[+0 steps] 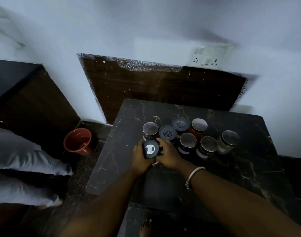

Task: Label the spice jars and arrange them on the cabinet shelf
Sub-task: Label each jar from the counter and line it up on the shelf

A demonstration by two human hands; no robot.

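Note:
Several spice jars with round lids stand in a cluster on a dark marble table point(240, 168). Both hands wrap one dark-lidded jar point(150, 149) at the cluster's near left: my left hand point(140, 159) on its left side, my right hand point(168, 153) on its right. Behind it stand a grey-lidded jar point(150, 130) and two dark-lidded jars point(167, 133) point(180, 124). To the right are a red-filled jar point(199, 126), two labelled jars point(188, 142) point(208, 146) and a greenish jar point(229, 141). The view is dim and blurred.
A red bucket point(78, 141) stands on the floor left of the table. White pillows point(23, 159) lie at far left. A wooden panel point(163, 86) and a wall socket point(209, 57) sit behind the table. My bare foot point(145, 228) shows below the table's near edge.

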